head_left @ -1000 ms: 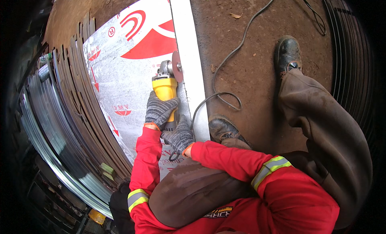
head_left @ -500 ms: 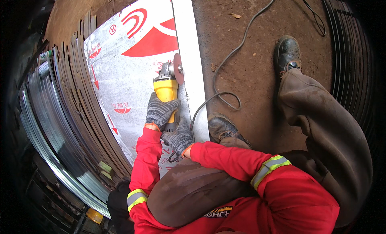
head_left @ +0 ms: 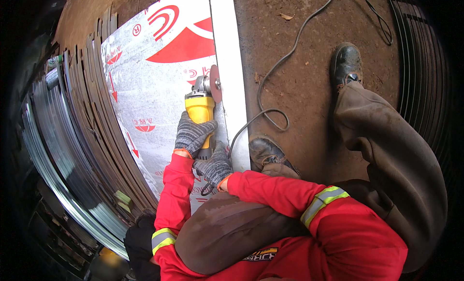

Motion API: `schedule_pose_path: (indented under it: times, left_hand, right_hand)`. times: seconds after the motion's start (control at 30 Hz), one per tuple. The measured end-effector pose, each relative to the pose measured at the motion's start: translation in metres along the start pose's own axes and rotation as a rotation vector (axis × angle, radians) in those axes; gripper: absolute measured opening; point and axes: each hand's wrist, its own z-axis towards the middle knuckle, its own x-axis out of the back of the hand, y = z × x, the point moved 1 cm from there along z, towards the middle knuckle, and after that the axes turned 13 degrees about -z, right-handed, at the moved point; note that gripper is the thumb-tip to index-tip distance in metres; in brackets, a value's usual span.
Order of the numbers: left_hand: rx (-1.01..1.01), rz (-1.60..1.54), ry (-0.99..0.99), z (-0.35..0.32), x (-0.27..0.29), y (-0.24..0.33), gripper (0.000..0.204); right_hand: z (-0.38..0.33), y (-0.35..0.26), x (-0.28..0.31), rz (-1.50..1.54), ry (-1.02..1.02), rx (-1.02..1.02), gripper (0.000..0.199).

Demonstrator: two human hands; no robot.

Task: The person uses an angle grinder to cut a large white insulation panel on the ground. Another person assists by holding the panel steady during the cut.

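A yellow angle grinder (head_left: 199, 109) is held in both my gloved hands, its head pointing away from me. My left hand (head_left: 191, 133), in a grey knit glove, wraps round the yellow body just behind the metal gear head. Closed on the rear end of the grinder is my right hand (head_left: 215, 165), in a matching glove. The thin reddish disc (head_left: 215, 84) stands on edge along the line between the printed sheet (head_left: 159, 87), silvery with red marks, and a white strip (head_left: 237, 97). Whether the disc spins or touches the sheet, I cannot tell.
A grey power cord (head_left: 273, 78) loops over the brown floor (head_left: 304, 102) to the right. Long brown metal strips (head_left: 108, 121) and shiny metal lengths (head_left: 63, 155) lie at the left. Dark bars (head_left: 420, 63) are stacked far right. My boots (head_left: 347, 63) rest on the floor.
The view has shifted slightly. Both hands keep their hold on the grinder, and its disc remains at nearly the same place along the line.
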Motion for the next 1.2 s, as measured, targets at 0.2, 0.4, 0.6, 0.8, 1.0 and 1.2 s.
schedule_pose_path:
  times: [0.2, 0.4, 0.6, 0.8, 1.0, 1.2]
  left_hand:
    - [0.024, 0.012, -0.004, -0.007, 0.004, 0.001, 0.063]
    - [-0.169, -0.319, -0.016, -0.036, 0.017, 0.038, 0.052]
    - [-0.214, -0.531, -0.014, -0.089, 0.062, 0.075, 0.053]
    - [-0.334, -0.716, 0.103, -0.139, 0.064, 0.114, 0.053]
    - [-0.35, -0.7, 0.29, -0.201, 0.07, 0.087, 0.042]
    - [-0.306, -0.583, 0.283, -0.216, 0.04, 0.064, 0.039]
  right_hand:
    - [-0.016, -0.017, 0.01, -0.007, -0.053, -0.032, 0.089]
    - [-0.042, -0.039, 0.023, -0.045, 0.047, 0.208, 0.081]
    - [-0.042, -0.042, 0.082, -0.225, -0.212, 0.821, 0.095]
    - [0.042, -0.03, 0.177, -1.583, -0.396, 1.243, 0.049]
    - [0.036, -0.037, 0.31, -1.811, -0.5, 1.005, 0.028]
    - [-0.021, 0.069, 0.444, -2.285, -0.509, 0.937, 0.032]
